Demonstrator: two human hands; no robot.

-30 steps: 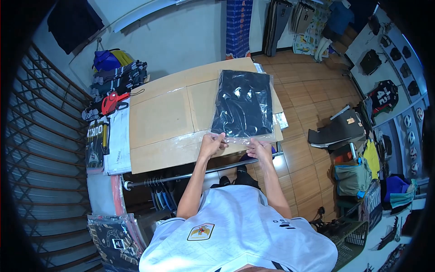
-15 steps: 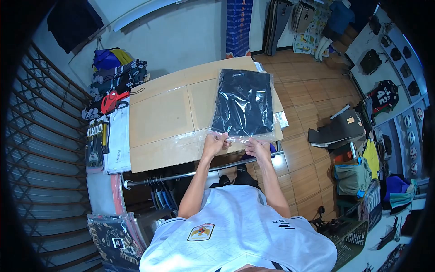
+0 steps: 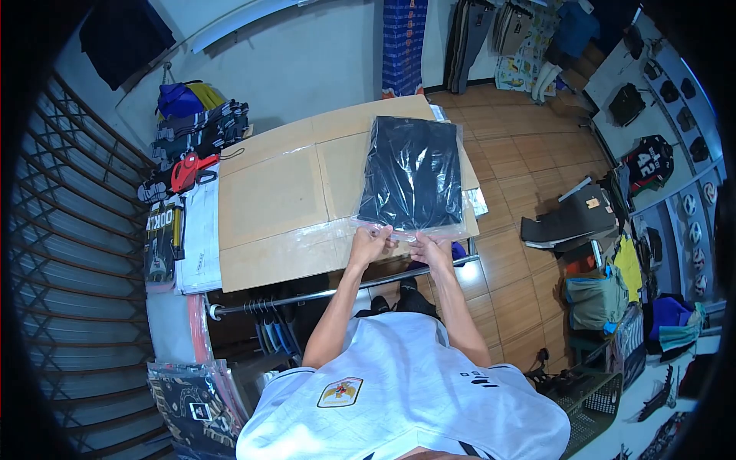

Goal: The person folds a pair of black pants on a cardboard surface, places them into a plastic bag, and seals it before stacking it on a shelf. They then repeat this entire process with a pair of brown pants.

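Note:
A folded black garment (image 3: pixel 411 172) lies flat inside a clear plastic bag (image 3: pixel 445 230) on the right part of the cardboard-covered table (image 3: pixel 268 188). The bag's near edge faces me. My left hand (image 3: pixel 371 245) pinches that edge near its left-middle. Close beside it, my right hand (image 3: pixel 431 250) is closed on the same edge with thumb and fingers together. Both hands are at the table's front edge, a small gap apart. Light glints off the plastic over the dark cloth.
Left of the cardboard are a red tape dispenser (image 3: pixel 192 172), a yellow-and-black tool (image 3: pixel 179 230) and stacked clothes (image 3: pixel 201 126). A metal rail (image 3: pixel 307 295) with hangers runs below the front edge. Tiled floor (image 3: pixel 514 192) and clothing displays lie to the right.
Both hands stay on the bag's near edge. My left hand has slid slightly right and my right hand slightly left, so they are closer together. The garment has hardly moved.

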